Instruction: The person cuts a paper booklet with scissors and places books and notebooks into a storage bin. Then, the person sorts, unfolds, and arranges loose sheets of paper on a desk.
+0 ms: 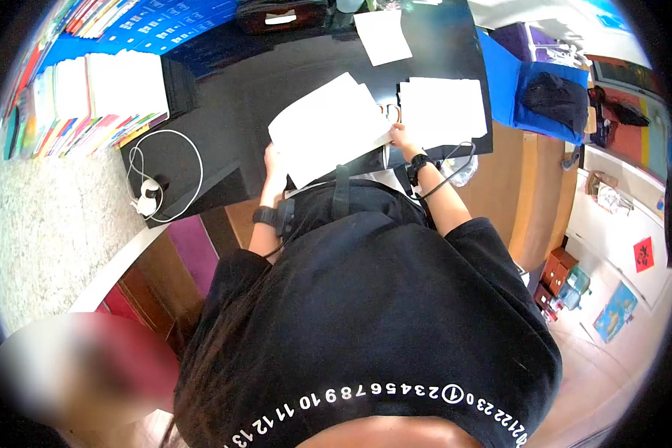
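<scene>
A few white paper sheets, loosely overlapped, are held low over the near edge of the black desk. My left hand grips their left edge, its fingers partly hidden by the paper. At the right corner of the sheets, my right hand is closed on the edge. Just beyond that hand lie what look like the scissors' handle loops, partly covered. Right of them rests a stack of white paper. Both wrists wear black bands.
Upright books and folders line the left side. A white cable with a plug lies at the desk's left corner. Another sheet lies at the far side. A blue chair with dark cloth stands right. A blurred person is at lower left.
</scene>
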Available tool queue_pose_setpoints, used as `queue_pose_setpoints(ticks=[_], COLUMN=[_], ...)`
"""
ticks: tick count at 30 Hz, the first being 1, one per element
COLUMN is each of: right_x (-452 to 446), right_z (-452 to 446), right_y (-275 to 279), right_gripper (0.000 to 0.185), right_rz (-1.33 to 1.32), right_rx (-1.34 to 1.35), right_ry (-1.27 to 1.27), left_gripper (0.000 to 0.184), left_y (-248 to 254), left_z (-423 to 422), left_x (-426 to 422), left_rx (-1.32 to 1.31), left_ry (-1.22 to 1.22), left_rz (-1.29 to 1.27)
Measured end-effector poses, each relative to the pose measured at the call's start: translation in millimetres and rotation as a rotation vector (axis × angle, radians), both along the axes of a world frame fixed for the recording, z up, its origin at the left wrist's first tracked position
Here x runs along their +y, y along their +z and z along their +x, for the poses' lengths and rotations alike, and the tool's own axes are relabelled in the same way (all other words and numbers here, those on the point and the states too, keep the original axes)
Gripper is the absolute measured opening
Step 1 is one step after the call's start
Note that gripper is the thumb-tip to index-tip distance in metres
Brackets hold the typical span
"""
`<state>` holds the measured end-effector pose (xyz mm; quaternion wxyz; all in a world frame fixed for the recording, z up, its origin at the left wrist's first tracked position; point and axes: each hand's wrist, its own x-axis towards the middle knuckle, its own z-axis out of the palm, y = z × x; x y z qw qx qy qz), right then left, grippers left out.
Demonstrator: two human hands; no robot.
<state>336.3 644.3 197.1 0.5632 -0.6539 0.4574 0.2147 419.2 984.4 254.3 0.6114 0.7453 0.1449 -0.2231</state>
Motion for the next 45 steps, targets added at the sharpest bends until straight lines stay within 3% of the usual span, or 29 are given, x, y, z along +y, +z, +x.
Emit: queue_pose_setpoints(ticks=[3,6,7,10,11,14,15,16,19,22,25,28,31,33,35,38,41,45], right_x=[-4.5,-7.2,-6.3,-16.4,-19.6,-4.4,0.3,5.1,14.5,17.4,16.1,12.7,-2.3,-22.9,-58.8,-125.6,-157.9,-160.1], right_z=[2.2,-1.2,-2.8,2.4,-1.5,10.9,15.3,17.7,21.5,23.1,24.3,24.8,32.0,37.9,41.5,30.1,42.4,58.5], right_y=[19.7,31.0,11.2,-15.8,-45.0,-22.9,-4.6,7.4,22.8,15.6,5.8,13.7,34.5,54.7,52.4,3.0,29.8,53.6], right_gripper=[0.041,0.043,0.039,0.035,0.031,0.026,0.025,0.026,0.032,0.033,0.035,0.034,0.032,0.032,0.039,0.063,0.083,0.09], right_rz=[0.02,0.053,-0.08,-0.15,-0.223,-0.393,-0.425,-0.429,-0.388,-0.346,-0.33,-0.315,-0.371,-0.468,-0.646,-0.823,-1.038,-1.041], right_rx=[-0.022,-0.106,-0.097,-0.094,-0.207,-0.216,-0.154,-0.145,-0.106,-0.108,-0.134,-0.147,-0.244,-0.25,-0.22,-0.347,-0.249,-0.039], right_ry=[0.007,0.072,0.071,0.349,0.416,0.601,0.69,0.694,0.723,0.729,0.743,0.73,0.575,0.535,0.603,0.622,0.905,1.08], left_gripper=[0.03,0.033,0.034,0.038,0.039,0.037,0.031,0.028,0.033,0.033,0.035,0.04,0.041,0.039,0.037,0.036,0.037,0.039], left_y=[-25.5,-42.5,-49.3,-46.0,-42.4,-101.4,-76.9,-95.9,-59.8,-50.2,-106.6,-93.4,-159.2,-159.0,-147.6,-126.7,-143.3,-135.9], left_z=[-10.3,-15.3,-18.7,-20.2,-19.0,-38.5,-35.1,-41.4,-33.0,-24.2,-27.2,-23.5,-30.3,-31.0,-30.5,-31.7,-38.9,-50.0], left_x=[-16.4,-31.1,-35.2,-44.9,-47.1,-39.7,-41.9,-39.7,-57.9,-67.1,-42.0,-52.9,-12.4,-10.8,-14.8,-26.1,-10.0,-1.7], left_rx=[0.007,0.017,-0.023,0.036,0.086,-0.101,-0.064,-0.11,0.029,0.141,0.221,0.218,0.185,0.163,0.169,0.191,0.174,0.247], left_ry=[-0.183,-0.231,-0.252,-0.252,-0.245,-0.077,-0.176,-0.051,0.201,0.275,0.202,0.185,0.115,0.132,0.208,0.375,0.439,0.35], left_rz=[0.203,0.282,0.305,0.416,0.46,0.555,0.641,0.72,0.781,0.635,0.52,0.751,0.581,0.613,0.628,0.662,0.751,0.741])
